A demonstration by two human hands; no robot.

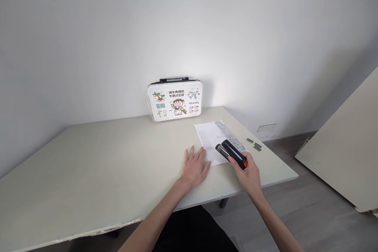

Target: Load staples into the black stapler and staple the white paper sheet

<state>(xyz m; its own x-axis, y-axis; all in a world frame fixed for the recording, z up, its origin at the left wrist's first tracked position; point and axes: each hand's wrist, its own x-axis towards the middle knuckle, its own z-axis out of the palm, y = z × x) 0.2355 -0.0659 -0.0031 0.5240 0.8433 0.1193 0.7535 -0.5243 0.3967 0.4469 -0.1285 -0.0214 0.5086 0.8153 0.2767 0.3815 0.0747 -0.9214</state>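
Sheet (206, 136) partly covered; its text (221, 136) (tiny) unreadable.

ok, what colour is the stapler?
The stapler is mostly black with an orange-red end. Best seen: head view.

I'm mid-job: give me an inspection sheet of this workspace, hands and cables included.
Surface: pale table, front edge ragged.
Things in use: black stapler above or on the paper, contact unclear.
Clutter: three small grey strips right of the paper; white case upright at the back.
Hands: left hand spread at the paper's left edge; right hand gripping the stapler.
Cables: nothing seen.
Surroundings: wall behind, grey floor, pale panel at right.
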